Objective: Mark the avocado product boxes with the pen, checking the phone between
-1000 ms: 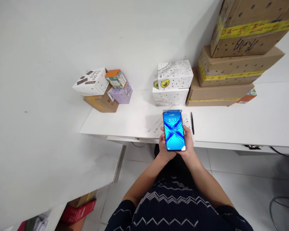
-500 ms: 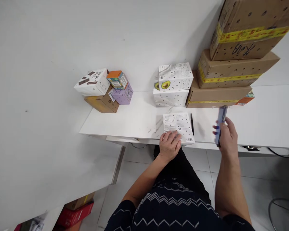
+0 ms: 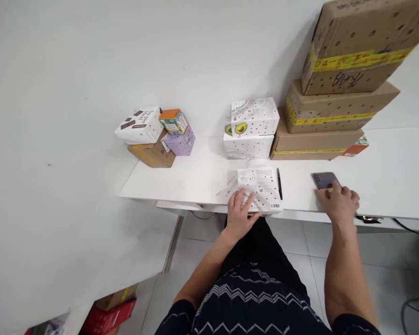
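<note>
Both hands on white desk (image 3: 195,179).
Left hand (image 3: 240,213) flat, open on white printed flat box (image 3: 260,188); right hand (image 3: 338,202) loosely covering dark grey smartphone (image 3: 324,180), grip unclear.

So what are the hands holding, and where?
Nothing is lifted. The right hand rests its fingers on the near end of the phone, lying flat on the table. The left hand presses the white box's near-left corner.

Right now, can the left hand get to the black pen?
Probably yes. The left hand rests on the white printed box, and the black pen lies just beyond that box's right edge on the white table. Nothing stands between; it would only reach across the low box.
</note>
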